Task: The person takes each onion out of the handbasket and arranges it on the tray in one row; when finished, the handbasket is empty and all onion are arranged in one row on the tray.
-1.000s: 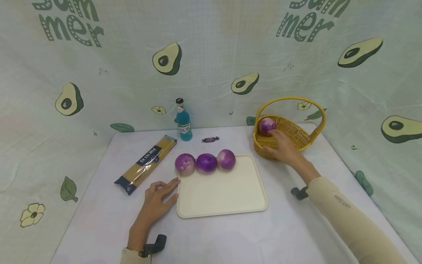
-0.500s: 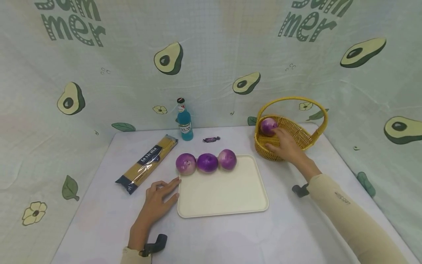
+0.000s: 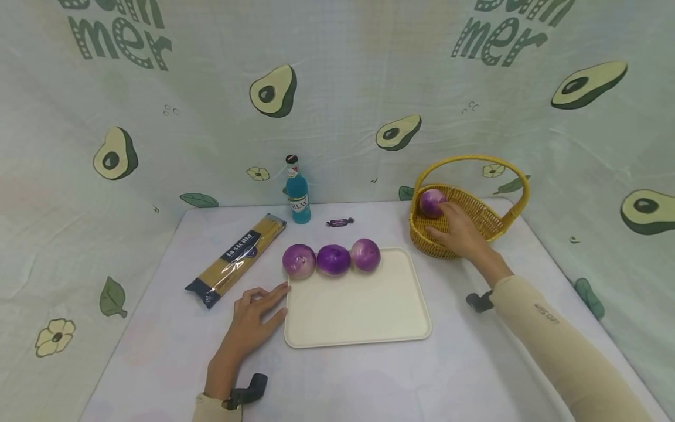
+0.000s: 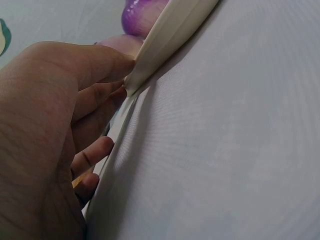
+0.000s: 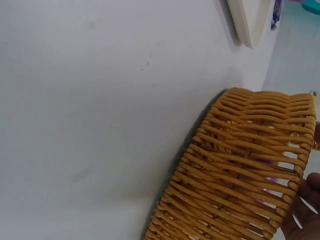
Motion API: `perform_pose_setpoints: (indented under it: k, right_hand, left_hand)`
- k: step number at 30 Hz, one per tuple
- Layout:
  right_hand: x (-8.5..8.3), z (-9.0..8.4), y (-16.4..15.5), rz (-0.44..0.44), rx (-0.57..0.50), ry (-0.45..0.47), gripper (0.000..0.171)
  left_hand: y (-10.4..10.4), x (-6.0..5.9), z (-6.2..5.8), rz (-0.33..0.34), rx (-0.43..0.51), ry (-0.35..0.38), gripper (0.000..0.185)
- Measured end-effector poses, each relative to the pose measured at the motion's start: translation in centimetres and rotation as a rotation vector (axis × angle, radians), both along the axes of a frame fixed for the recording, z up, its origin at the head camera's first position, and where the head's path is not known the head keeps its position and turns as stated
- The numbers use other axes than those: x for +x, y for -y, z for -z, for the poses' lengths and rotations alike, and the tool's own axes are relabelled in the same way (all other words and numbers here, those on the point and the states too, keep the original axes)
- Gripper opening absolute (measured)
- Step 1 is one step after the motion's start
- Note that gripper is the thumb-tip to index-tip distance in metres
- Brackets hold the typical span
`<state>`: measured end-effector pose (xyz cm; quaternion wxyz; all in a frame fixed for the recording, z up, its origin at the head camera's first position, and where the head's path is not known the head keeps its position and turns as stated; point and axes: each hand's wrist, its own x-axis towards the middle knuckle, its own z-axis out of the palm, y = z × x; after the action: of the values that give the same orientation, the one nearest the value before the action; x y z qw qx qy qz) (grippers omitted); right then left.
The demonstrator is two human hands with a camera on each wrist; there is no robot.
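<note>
In the head view three purple onions lie in a row along the back edge of a cream tray [image 3: 358, 310]: a left onion [image 3: 299, 261], a middle onion [image 3: 333, 260] and a right onion [image 3: 365, 255]. My left hand [image 3: 253, 322] touches the tray's left edge with thumb and fingertips spread. A yellow wicker basket [image 3: 429, 245] at the back right holds another purple onion [image 3: 432, 203]. My right hand [image 3: 460, 231] reaches over the basket's near rim, fingertips right beside that onion and thumb apart from it. In the right wrist view the basket's weave [image 5: 230, 170] covers most of the onion.
A blue bottle [image 3: 299, 199] stands at the back, beside a small purple-wrapped candy [image 3: 340, 223]. A pack of spaghetti [image 3: 237, 258] lies at an angle on the left. The basket's handle [image 3: 469, 157] arches over it. A printed cloth [image 3: 337, 88] hangs behind the table.
The right hand's fingertips have drawn slightly to the right, off the onion in the basket. The left hand keeps its place on the tray's edge. The head view has shifted a little.
</note>
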<state>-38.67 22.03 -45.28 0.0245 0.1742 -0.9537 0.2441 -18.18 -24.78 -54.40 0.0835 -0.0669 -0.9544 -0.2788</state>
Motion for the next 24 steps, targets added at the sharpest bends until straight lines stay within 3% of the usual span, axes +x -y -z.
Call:
perform_pose_setpoints:
  k: [8,24]
  right_hand:
    - [-0.8,0.0,0.2,-0.007,-0.017,-0.037,0.074]
    - [-2.7,0.7,-0.4,0.025,0.008,0.016,0.077]
  left_hand:
    - [0.1,0.0,0.0,0.011,-0.006,-0.002,0.05]
    - [0.2,-0.2,0.2,0.011,-0.006,0.001,0.05]
